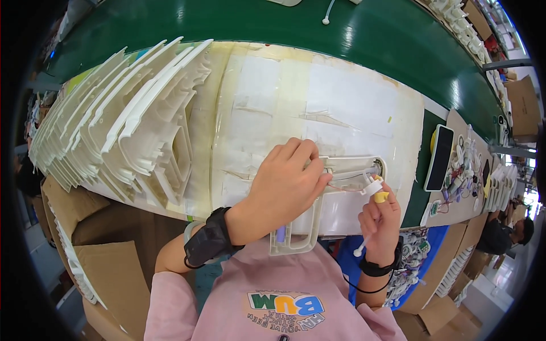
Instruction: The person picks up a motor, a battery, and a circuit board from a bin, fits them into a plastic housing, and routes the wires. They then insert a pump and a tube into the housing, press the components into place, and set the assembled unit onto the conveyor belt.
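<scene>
A white plastic housing (301,245) with an open handle-like frame lies at the table's near edge, in front of my body. My left hand (290,176) is over its left part, fingers curled together; what they pinch is hidden. Thin wires (347,188) run from near that thumb toward a small white round part with a yellow piece (373,189). My right hand (380,219) grips this part between thumb and fingers. Below those fingers hangs a thin white tube with a ball-shaped tip (358,251). Inside the housing's lower left sits a purple cylinder (281,234).
Similar white shells (133,122) stand in a row at the left. On the right lie a phone (439,158) and a heap of small wired parts (463,165). A blue-lined bin (418,258) and cardboard boxes (114,278) flank me. Beyond is a green surface (227,23); another person (503,236) sits far right.
</scene>
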`<state>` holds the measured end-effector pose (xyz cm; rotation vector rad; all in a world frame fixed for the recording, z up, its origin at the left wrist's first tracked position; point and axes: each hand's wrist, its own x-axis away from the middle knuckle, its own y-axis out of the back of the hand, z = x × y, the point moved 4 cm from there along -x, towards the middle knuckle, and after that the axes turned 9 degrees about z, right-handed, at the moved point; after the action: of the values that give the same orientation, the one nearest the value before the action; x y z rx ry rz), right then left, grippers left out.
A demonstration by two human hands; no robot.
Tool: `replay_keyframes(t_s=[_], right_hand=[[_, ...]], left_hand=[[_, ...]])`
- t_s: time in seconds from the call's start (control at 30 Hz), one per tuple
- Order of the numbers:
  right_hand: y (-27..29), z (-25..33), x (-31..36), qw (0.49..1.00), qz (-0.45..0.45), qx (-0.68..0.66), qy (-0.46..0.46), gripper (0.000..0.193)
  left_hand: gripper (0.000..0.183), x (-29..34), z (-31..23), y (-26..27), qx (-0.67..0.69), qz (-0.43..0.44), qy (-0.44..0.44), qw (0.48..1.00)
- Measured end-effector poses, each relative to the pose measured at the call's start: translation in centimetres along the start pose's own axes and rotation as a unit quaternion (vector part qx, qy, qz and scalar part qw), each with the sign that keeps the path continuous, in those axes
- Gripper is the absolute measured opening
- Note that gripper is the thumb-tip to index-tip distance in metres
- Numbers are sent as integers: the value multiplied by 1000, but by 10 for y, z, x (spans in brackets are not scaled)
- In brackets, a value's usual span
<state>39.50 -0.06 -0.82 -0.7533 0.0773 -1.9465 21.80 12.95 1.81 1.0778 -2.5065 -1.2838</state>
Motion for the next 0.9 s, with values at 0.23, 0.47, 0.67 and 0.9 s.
replay_keyframes(t_s=[0.23,0.47,0.67,0.9], right_hand=[[0,0,-2,998,8,-65,-17,29],[-5,4,1,999,19,25,-23,33],[-8,-3,6,828,38,503,246,31],[-32,14,-3,701,63,613,361,25]], left_hand=[[20,-7,-17,-13,7,46,-56,997],[19,-16,-12,-27,-79,28,-51,995],[15,-18,-10,-27,-19,47,-31,998],[15,-18,-3,-30,65,73,-13,995]])
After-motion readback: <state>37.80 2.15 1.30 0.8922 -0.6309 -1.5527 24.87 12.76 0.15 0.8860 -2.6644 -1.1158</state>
